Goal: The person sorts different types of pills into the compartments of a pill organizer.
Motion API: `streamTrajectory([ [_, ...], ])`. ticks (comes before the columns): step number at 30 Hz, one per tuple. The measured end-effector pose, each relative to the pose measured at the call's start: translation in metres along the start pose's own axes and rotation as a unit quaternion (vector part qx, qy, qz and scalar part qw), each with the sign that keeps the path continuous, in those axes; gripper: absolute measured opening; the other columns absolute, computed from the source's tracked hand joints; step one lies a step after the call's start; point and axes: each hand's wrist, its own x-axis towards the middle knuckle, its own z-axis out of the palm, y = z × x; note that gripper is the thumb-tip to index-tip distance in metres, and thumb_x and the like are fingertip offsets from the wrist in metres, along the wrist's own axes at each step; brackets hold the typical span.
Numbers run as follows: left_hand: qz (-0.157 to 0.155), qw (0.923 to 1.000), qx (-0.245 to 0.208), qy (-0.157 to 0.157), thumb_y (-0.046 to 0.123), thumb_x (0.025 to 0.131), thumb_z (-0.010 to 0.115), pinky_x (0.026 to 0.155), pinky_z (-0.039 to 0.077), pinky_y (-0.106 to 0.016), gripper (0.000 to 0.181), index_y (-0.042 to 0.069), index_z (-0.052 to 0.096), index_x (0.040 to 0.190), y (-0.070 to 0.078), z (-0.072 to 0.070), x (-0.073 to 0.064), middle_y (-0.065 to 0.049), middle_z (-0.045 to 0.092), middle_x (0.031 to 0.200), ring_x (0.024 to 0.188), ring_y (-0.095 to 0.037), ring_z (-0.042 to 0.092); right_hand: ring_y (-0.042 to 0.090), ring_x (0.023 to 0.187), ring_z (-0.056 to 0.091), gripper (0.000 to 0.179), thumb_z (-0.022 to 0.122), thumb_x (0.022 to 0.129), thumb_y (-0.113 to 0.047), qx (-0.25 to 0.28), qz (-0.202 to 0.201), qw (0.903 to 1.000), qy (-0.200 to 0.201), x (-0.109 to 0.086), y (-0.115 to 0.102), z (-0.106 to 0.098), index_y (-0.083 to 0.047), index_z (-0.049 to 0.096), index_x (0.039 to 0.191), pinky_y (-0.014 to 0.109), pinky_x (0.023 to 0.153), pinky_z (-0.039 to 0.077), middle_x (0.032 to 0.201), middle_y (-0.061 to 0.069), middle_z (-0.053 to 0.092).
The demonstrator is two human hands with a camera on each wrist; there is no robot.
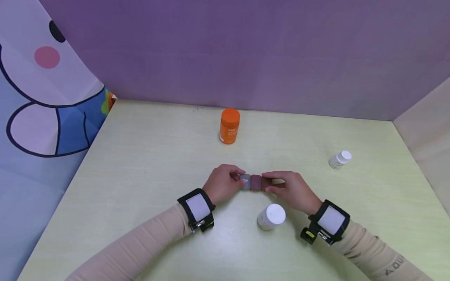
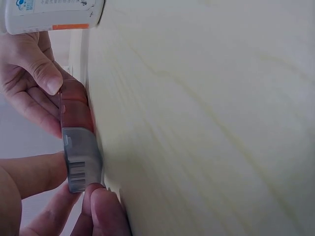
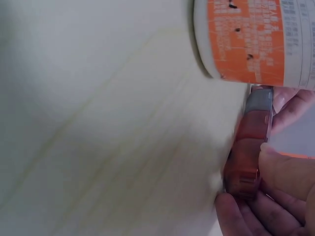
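A small pill box [image 1: 256, 182] lies low at the tabletop between the two hands, with a grey translucent section at one end and dark red sections beyond it. My left hand [image 1: 225, 183] pinches the grey end [image 2: 82, 160] between thumb and fingers. At the opposite end, my right hand [image 1: 293, 189] grips the red section [image 3: 244, 164], its thumb on one side and fingers curled at the end. Both hands keep the box in line from left to right. Its lids look closed in the wrist views.
A white bottle [image 1: 271, 217] with an orange and white label stands just in front of the box, near the right wrist. Farther back is an orange bottle [image 1: 230, 126]. A smaller white bottle [image 1: 340, 159] stands at the right. A purple wall [image 1: 246, 54] borders the table's back edge.
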Motion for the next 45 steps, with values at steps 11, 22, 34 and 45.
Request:
streamTrajectory([
  [11,-0.010,0.9999,0.002,-0.005,0.009,0.092,0.074,0.075,0.050,-0.029,0.024,0.006,0.075,0.115,-0.001,0.000,0.001,-0.003,0.067,0.087,0.080,-0.016,0.059,0.028,0.107,0.066,0.043,0.076,0.089,-0.001,-0.043,0.005,0.9983,-0.038,0.006,-0.009,-0.006,0.002,0.066,0.131,0.040,0.089,0.058,0.121,0.014,0.070],
  [22,-0.020,0.9997,0.004,-0.015,0.011,0.093,0.074,0.077,0.050,-0.029,0.025,0.006,0.074,0.117,0.001,-0.001,0.002,-0.003,0.068,0.090,0.083,-0.016,0.060,0.017,0.087,0.060,0.051,0.087,0.083,-0.028,-0.217,-0.013,0.9738,-0.066,0.023,-0.028,0.002,-0.006,0.070,0.125,0.033,0.076,0.052,0.105,0.002,0.072],
  [34,-0.013,0.9999,0.005,-0.008,0.009,0.093,0.074,0.076,0.050,-0.030,0.022,0.004,0.073,0.114,0.002,0.001,0.002,-0.004,0.068,0.089,0.081,-0.017,0.059,0.011,0.069,0.056,0.023,0.086,0.082,-0.020,-0.243,-0.060,0.9652,-0.074,0.032,-0.034,0.005,-0.010,0.074,0.099,0.026,0.064,0.048,0.079,-0.005,0.066],
  [45,-0.006,0.9999,0.007,-0.006,0.008,0.092,0.074,0.075,0.050,-0.030,0.021,0.004,0.072,0.113,0.002,0.002,0.002,-0.005,0.068,0.089,0.080,-0.017,0.060,0.013,0.072,0.058,0.026,0.087,0.081,-0.020,-0.250,-0.062,0.9623,-0.088,0.036,-0.033,0.002,-0.009,0.075,0.101,0.027,0.067,0.052,0.082,-0.003,0.068],
])
